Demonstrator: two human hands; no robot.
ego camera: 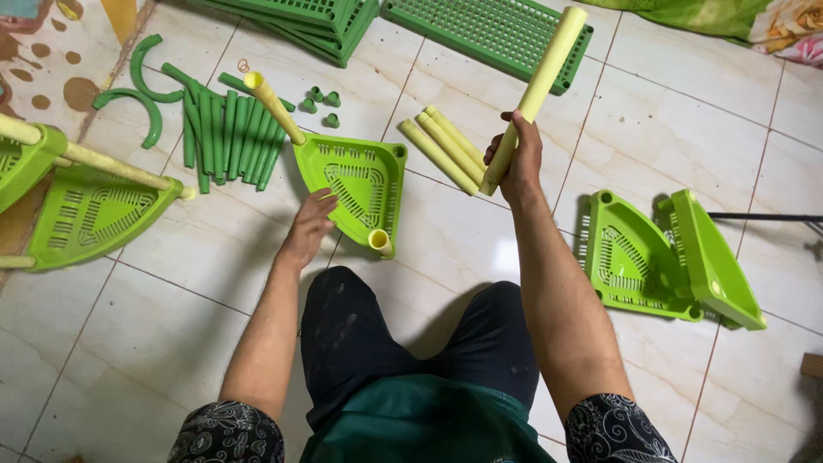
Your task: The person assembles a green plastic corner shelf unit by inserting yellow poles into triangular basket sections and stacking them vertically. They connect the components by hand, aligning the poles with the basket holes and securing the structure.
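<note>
Green perforated plastic fills the far left of the tiled floor (pixel 214 257): a part-built corner rack (pixel 81 214), its triangular shelves already threaded on pale yellow tubes. Next come two curved green rails (pixel 137 103), then a bundle of green rods (pixel 231 133) and a few small green caps (pixel 321 103).

At the centre lies a triangular shelf tray (pixel 356 184), with a yellow tube standing in its far corner socket (pixel 273 107) and a short yellow stub at its near corner (pixel 381 242). The left hand (pixel 307 231) rests on the tray's near edge, fingers loosely curled against the rim; whether they actually pinch it is hard to tell from this angle.

Three loose yellow tubes (pixel 441 150) lie just right of the tray. The right hand (pixel 514 163) is wrapped firmly around the lower end of a long yellow tube (pixel 544 77), held tilted above the floor. It looks hollow, light, stiff and smooth, so a full grip near one end suits it.

Further right sit two more triangular trays (pixel 669 257), one tipped on edge, with flat green grid panels (pixel 489 34) behind.
</note>
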